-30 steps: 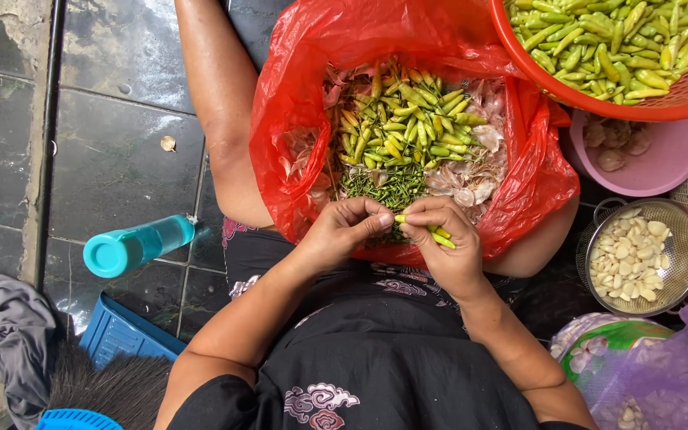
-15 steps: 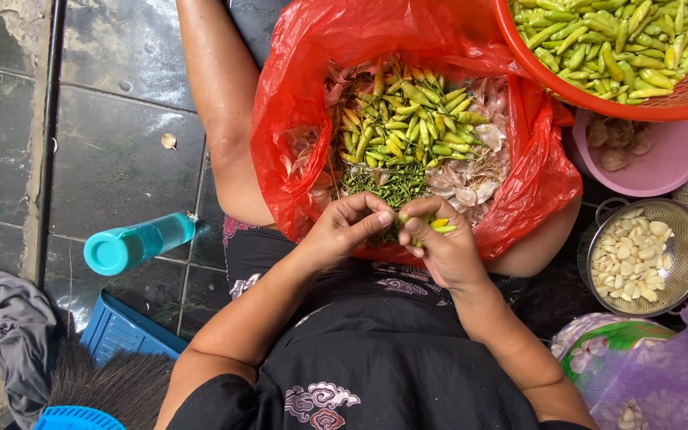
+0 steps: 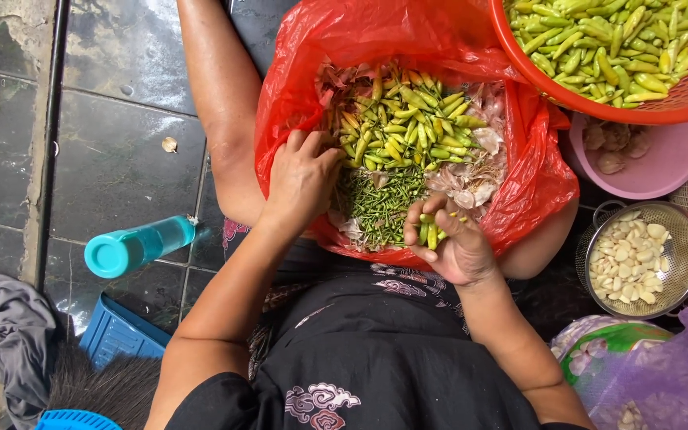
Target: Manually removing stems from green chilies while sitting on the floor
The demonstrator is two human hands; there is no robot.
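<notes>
head view, looking down at a seated person's lap. red plastic bag (image 3: 296, 72) spread open across the knees, holding a heap of green and yellow chillies (image 3: 404, 119), a pile of plucked green stems (image 3: 380, 203) nearer the body, and papery pale skins to the right. left hand (image 3: 302, 179) rests palm-down on the heap's left edge, fingers curled into the chillies; whether it grips any, cannot tell. right hand (image 3: 449, 239) at the bag's near rim, palm up, fingers bent around a few chillies. orange basket (image 3: 678, 99) of more chillies top right, pink bowl (image 3: 654, 171) beneath it, metal strainer (image 3: 682, 275) of peeled garlic cloves right. teal bottle (image 3: 137, 247) lies on dark floor tiles, left.
</notes>
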